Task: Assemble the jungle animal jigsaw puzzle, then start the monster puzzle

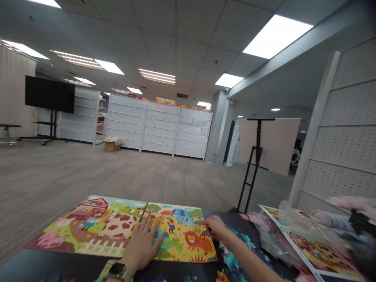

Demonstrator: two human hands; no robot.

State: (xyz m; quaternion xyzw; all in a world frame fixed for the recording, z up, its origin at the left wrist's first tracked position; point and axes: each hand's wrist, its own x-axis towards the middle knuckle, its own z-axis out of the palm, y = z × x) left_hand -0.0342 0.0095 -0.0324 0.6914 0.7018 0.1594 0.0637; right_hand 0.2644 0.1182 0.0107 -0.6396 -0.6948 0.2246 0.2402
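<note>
The safari panel (pixel 179 235) is laid flat on the dark counter (pixel 26 264), with the farm panel (pixel 110 225) set just beside it on the left. The long axis of the pair is run from left to right across the counter, and the tops of both pictures are pointed away from the person: the elephant is placed toward the far edge, the lions toward the near one. The safari panel is lapped at its left side by the left grip (pixel 143 241), which is spread flat, palm down, fingers pointed away, with nothing clasped. The panel's right edge is met by the right grip (pixel 216 228); its fingers are curled, and whether anything is pinched cannot be told. Loose blue pieces (pixel 230 258) are scattered beneath the right forearm, beside the panel.
</note>
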